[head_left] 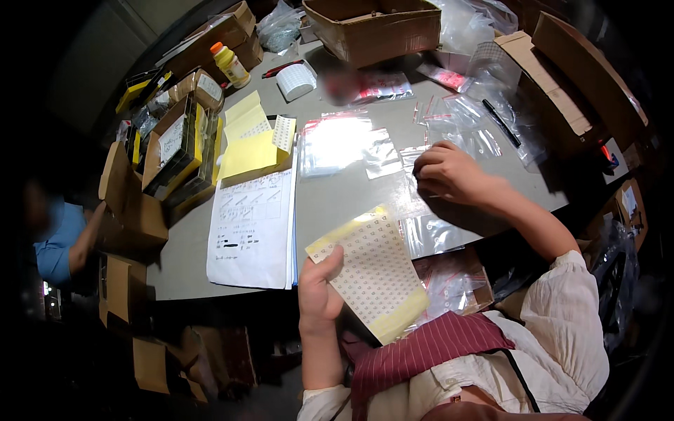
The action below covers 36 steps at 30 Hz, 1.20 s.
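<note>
My left hand (323,286) grips a sheet of small printed stickers (373,272) on yellow backing, its thumb lying on top. The sheet tilts over the table's near edge. Over the clear zip bags (410,198) is my right hand (453,174), fingers bent and drawn together at the bags' upper part. Whatever lies between those fingertips is hidden. To its left are a small bag (381,156) and a stack of clear bags (330,146) bright with glare. More zip bags (460,116) lie beyond the right hand.
Handwritten papers (246,242) and folded yellow sticker sheets (249,154) lie left. Boxes (168,151) and a yellow bottle (230,64) stand behind them. A carton (372,31) sits at the back, a black marker (501,123) at right. Someone in a blue sleeve (57,242) is far left.
</note>
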Each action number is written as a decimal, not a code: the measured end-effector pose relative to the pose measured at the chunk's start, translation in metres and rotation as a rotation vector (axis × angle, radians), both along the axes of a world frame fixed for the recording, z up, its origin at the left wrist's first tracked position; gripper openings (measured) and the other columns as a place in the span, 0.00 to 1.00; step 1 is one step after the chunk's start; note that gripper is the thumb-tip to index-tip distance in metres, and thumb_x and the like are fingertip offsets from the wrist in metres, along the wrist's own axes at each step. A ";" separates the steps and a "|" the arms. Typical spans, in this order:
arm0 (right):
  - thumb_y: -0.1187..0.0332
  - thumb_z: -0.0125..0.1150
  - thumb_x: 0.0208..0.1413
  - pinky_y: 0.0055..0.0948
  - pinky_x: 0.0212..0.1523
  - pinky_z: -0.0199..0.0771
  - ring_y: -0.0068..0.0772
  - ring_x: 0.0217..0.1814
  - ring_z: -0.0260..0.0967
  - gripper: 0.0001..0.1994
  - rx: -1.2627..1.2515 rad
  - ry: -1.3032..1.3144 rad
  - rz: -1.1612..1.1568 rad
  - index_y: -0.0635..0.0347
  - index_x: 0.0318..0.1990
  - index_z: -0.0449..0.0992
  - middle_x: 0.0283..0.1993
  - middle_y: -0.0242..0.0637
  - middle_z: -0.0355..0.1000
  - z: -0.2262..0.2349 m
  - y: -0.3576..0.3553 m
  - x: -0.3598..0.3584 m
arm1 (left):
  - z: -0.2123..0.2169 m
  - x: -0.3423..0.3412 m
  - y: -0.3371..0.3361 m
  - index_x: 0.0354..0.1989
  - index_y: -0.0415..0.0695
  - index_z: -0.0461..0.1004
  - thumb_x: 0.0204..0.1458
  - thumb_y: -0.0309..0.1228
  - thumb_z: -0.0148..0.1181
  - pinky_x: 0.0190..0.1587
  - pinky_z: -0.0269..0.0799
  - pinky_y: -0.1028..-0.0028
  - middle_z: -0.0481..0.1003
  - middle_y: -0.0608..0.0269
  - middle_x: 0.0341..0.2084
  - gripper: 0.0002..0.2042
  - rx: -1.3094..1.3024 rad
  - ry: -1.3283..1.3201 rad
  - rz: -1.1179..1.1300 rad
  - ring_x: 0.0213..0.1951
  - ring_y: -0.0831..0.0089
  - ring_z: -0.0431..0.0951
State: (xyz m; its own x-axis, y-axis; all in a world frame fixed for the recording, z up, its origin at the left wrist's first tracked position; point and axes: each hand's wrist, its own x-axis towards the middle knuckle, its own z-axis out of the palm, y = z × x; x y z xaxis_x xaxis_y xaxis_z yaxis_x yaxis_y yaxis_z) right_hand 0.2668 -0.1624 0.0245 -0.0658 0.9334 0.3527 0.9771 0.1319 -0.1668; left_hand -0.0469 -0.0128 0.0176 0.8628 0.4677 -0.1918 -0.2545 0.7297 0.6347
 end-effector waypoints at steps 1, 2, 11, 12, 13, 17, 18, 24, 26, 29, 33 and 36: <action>0.71 0.68 0.51 0.42 0.63 0.69 0.42 0.56 0.73 0.07 -0.035 0.055 0.008 0.61 0.37 0.81 0.48 0.39 0.77 0.008 -0.010 -0.001 | -0.001 -0.001 0.002 0.66 0.32 0.65 0.65 0.23 0.52 0.64 0.70 0.60 0.74 0.49 0.60 0.21 -0.007 -0.014 -0.007 0.60 0.58 0.76; 0.68 0.68 0.53 0.45 0.66 0.67 0.46 0.63 0.70 0.08 -0.119 0.078 -0.013 0.61 0.39 0.83 0.55 0.44 0.76 0.009 -0.020 -0.006 | -0.001 -0.002 0.003 0.66 0.32 0.65 0.65 0.23 0.51 0.64 0.70 0.60 0.74 0.49 0.60 0.21 -0.012 -0.027 -0.004 0.60 0.58 0.76; 0.68 0.65 0.61 0.41 0.58 0.75 0.48 0.59 0.75 0.09 -0.307 0.660 0.144 0.64 0.42 0.83 0.53 0.47 0.77 0.037 -0.080 -0.057 | 0.006 -0.001 -0.002 0.64 0.30 0.67 0.66 0.23 0.52 0.62 0.73 0.61 0.76 0.48 0.58 0.19 -0.068 -0.106 -0.106 0.57 0.58 0.78; 0.69 0.65 0.60 0.39 0.56 0.76 0.47 0.57 0.76 0.09 -0.309 0.755 0.122 0.65 0.43 0.83 0.52 0.46 0.78 0.041 -0.082 -0.060 | 0.011 0.002 -0.006 0.63 0.30 0.67 0.66 0.24 0.52 0.61 0.73 0.61 0.76 0.48 0.57 0.19 -0.053 -0.081 -0.106 0.57 0.58 0.78; 0.70 0.65 0.60 0.39 0.55 0.77 0.48 0.56 0.76 0.09 -0.196 0.710 0.091 0.65 0.45 0.82 0.53 0.46 0.78 0.046 -0.080 -0.062 | 0.012 0.004 -0.009 0.63 0.30 0.68 0.66 0.24 0.53 0.61 0.73 0.62 0.76 0.49 0.57 0.19 -0.039 -0.056 -0.104 0.56 0.59 0.79; 0.75 0.66 0.57 0.39 0.53 0.78 0.48 0.53 0.77 0.15 0.090 0.486 0.076 0.64 0.52 0.76 0.53 0.46 0.76 0.062 -0.060 -0.076 | 0.013 0.006 -0.021 0.63 0.30 0.68 0.65 0.24 0.54 0.61 0.73 0.62 0.76 0.49 0.57 0.19 0.073 0.006 -0.155 0.56 0.59 0.78; 0.76 0.67 0.57 0.38 0.53 0.78 0.47 0.53 0.77 0.15 0.097 0.456 0.088 0.65 0.52 0.76 0.53 0.46 0.76 0.063 -0.054 -0.082 | 0.017 0.007 -0.026 0.63 0.31 0.68 0.64 0.24 0.54 0.60 0.74 0.61 0.76 0.48 0.56 0.19 0.085 0.015 -0.163 0.56 0.59 0.79; 0.76 0.69 0.53 0.40 0.49 0.79 0.48 0.49 0.78 0.17 0.135 0.396 0.117 0.64 0.50 0.75 0.49 0.45 0.77 0.049 -0.043 -0.086 | 0.030 0.006 -0.038 0.67 0.29 0.66 0.65 0.29 0.54 0.65 0.68 0.63 0.74 0.48 0.60 0.24 0.168 0.006 -0.259 0.61 0.61 0.75; 0.77 0.68 0.50 0.40 0.49 0.79 0.51 0.50 0.77 0.18 0.165 0.371 0.118 0.63 0.49 0.75 0.48 0.46 0.77 0.043 -0.044 -0.087 | 0.030 0.007 -0.042 0.67 0.28 0.66 0.65 0.29 0.54 0.65 0.67 0.63 0.74 0.47 0.60 0.24 0.183 -0.017 -0.261 0.61 0.61 0.75; 0.77 0.67 0.53 0.40 0.49 0.79 0.50 0.50 0.78 0.15 0.172 0.458 0.126 0.63 0.49 0.76 0.48 0.46 0.78 0.042 -0.047 -0.087 | 0.025 0.011 -0.046 0.67 0.28 0.65 0.65 0.29 0.54 0.64 0.69 0.62 0.74 0.46 0.60 0.24 0.147 -0.049 -0.233 0.60 0.59 0.76; 0.75 0.67 0.57 0.38 0.49 0.79 0.46 0.47 0.79 0.11 0.189 0.587 0.104 0.65 0.47 0.79 0.47 0.45 0.79 0.039 -0.051 -0.085 | 0.020 0.019 -0.051 0.65 0.29 0.65 0.66 0.26 0.52 0.62 0.72 0.60 0.75 0.45 0.58 0.22 0.107 -0.075 -0.188 0.57 0.56 0.78; 0.74 0.66 0.60 0.34 0.48 0.78 0.39 0.46 0.80 0.08 0.191 0.659 0.068 0.67 0.45 0.81 0.45 0.44 0.80 0.035 -0.052 -0.084 | 0.018 0.023 -0.056 0.65 0.29 0.66 0.66 0.26 0.52 0.62 0.72 0.60 0.75 0.45 0.58 0.21 0.128 -0.068 -0.172 0.57 0.57 0.78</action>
State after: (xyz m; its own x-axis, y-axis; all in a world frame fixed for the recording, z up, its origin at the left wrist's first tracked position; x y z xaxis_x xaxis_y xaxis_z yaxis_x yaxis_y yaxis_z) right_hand 0.1827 -0.2148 0.0599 0.1625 0.8524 0.4969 0.6684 0.2754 -0.6910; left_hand -0.0236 -0.0690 0.0361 0.9410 0.3291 -0.0786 -0.1788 0.6809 0.7103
